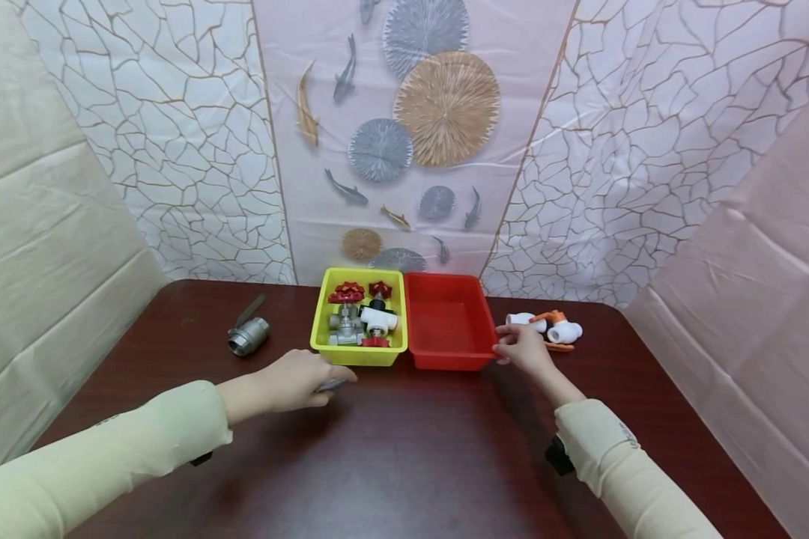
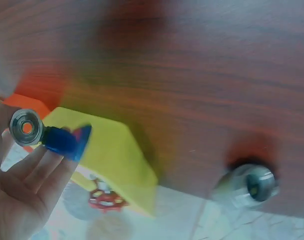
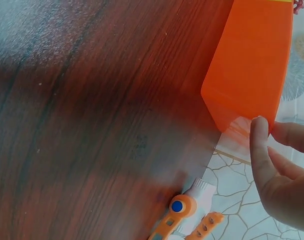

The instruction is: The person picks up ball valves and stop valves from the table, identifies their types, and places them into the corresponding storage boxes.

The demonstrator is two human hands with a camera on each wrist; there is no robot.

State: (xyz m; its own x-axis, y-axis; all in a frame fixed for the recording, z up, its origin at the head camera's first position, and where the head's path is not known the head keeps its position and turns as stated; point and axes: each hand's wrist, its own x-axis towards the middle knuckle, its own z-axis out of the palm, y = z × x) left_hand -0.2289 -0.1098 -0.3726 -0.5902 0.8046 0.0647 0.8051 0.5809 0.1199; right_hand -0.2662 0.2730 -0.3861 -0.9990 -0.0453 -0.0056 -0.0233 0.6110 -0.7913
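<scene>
Blue valve handle (image 2: pixel 65 143): left-wrist view only

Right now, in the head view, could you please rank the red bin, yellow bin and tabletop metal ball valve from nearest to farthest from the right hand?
1. Red bin, its right edge at the right hand.
2. Yellow bin, left of the red bin.
3. Metal ball valve, at far left.

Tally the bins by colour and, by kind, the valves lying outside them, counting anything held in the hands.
Yellow bin: 1
Red bin: 1
Lever-handled metal valve: 1
Blue-handled metal valve, in the left hand: 1
White valves with orange handles: 2
Total: 6
</scene>
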